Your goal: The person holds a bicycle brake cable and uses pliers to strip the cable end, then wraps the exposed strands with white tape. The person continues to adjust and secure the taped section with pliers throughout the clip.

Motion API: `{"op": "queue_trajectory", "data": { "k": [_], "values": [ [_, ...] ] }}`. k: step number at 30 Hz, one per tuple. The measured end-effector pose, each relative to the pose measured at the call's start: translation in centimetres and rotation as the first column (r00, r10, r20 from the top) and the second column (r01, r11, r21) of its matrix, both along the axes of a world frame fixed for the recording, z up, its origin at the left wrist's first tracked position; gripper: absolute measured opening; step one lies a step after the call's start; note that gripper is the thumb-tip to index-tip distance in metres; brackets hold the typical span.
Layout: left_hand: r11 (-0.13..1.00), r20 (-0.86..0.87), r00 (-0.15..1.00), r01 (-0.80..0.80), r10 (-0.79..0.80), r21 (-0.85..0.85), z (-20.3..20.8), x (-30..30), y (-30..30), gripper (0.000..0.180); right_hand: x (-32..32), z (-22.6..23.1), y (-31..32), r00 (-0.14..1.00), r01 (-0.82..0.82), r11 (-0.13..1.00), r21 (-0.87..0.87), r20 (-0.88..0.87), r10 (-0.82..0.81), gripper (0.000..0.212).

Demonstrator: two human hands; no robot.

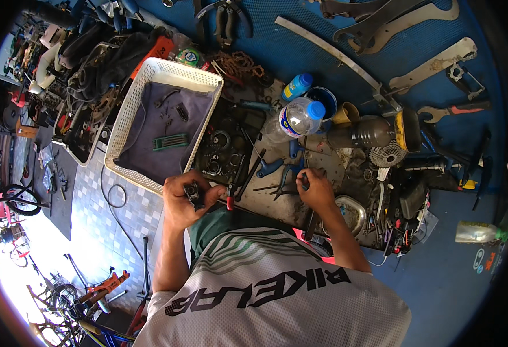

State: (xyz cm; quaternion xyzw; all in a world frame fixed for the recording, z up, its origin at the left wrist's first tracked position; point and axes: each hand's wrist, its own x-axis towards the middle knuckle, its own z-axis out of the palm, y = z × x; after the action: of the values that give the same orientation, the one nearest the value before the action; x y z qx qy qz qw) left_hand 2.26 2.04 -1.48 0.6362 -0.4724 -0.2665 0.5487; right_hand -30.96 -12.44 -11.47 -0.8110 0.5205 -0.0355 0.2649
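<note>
Close by right hand (316,189): blue-handled tool (292,169); clear bottle (303,119) farther back.

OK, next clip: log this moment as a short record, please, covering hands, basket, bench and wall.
Left hand: fingers closed around a dark metal part
Right hand: over the bench, beside blue-handled pliers; what it grips, if anything, is unclear
White basket: lined with a greyish cloth, holding a green part and small dark pieces
Behind the pliers: clear bottle with a blue cap
Wall: blue, hung with hand tools
</note>
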Motion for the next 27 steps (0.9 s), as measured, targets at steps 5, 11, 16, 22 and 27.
{"op": "queue_trajectory", "data": {
  "k": [5, 11, 16, 22, 27],
  "values": [
    [1.0, 0.011, 1.0, 0.021, -0.021, -0.005, -0.1, -0.2, -0.1, 0.034, -1.0, -0.7, 0.7, 1.0, 0.013, 1.0, 0.026, 0.027, -0.014, 0.022],
    [0.999, 0.005, 0.999, 0.045, -0.045, 0.005, 0.3, -0.4, -0.3, 0.032, -1.1, -1.0, -3.4, 0.984, 0.161, 0.946, -0.281, 0.121, -0.132, 0.023],
    [0.998, -0.027, 0.998, 0.062, -0.063, -0.005, 0.5, -0.6, -0.4, 0.033, -0.6, -1.2, -5.9, 0.98, -0.01, 0.942, -0.334, -0.19, -0.057, 0.034],
    [0.977, -0.021, 0.994, 0.098, -0.104, -0.189, 0.7, -0.6, -0.3, 0.029, 0.7, -1.3, -7.6, 0.935, -0.117, 0.972, -0.203, -0.352, 0.039, 0.026],
    [0.971, -0.044, 0.987, 0.142, -0.154, -0.193, 0.7, -0.3, 0.0, 0.031, 0.2, 4.8, -5.4, 0.971, -0.177, 0.984, 0.03, 0.169, 0.17, 0.015]
  ]
}}
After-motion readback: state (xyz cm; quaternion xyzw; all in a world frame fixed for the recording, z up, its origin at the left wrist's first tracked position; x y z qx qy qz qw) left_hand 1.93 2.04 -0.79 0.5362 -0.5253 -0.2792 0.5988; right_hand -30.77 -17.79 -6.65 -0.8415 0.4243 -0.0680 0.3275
